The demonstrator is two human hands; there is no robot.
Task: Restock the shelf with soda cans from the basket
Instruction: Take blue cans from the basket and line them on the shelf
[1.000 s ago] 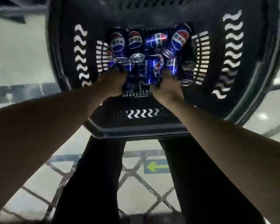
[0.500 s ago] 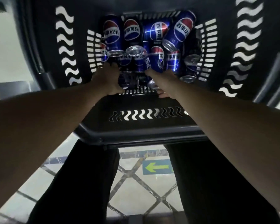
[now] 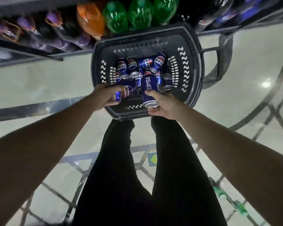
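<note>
A blue can (image 3: 127, 91) was gripped by the left hand (image 3: 104, 97), another can (image 3: 149, 91) by the right hand (image 3: 164, 104), over the basket's (image 3: 193, 66) near end.

1. A pale, glossy tiled floor (image 3: 252, 66) carries dark inlaid lines in a diamond pattern.
2. A ceiling light's reflection (image 3: 266, 84) glares on the floor at right.
3. Green bottles (image 3: 140, 13) and an orange bottle (image 3: 90, 18) stand along the top.

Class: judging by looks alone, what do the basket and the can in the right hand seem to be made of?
Basket: probably moulded plastic, dark and matt, with wavy slots cut through its walls. Can in the right hand: likely metal, with a glossy blue printed body and a bare silvery rim.
</note>
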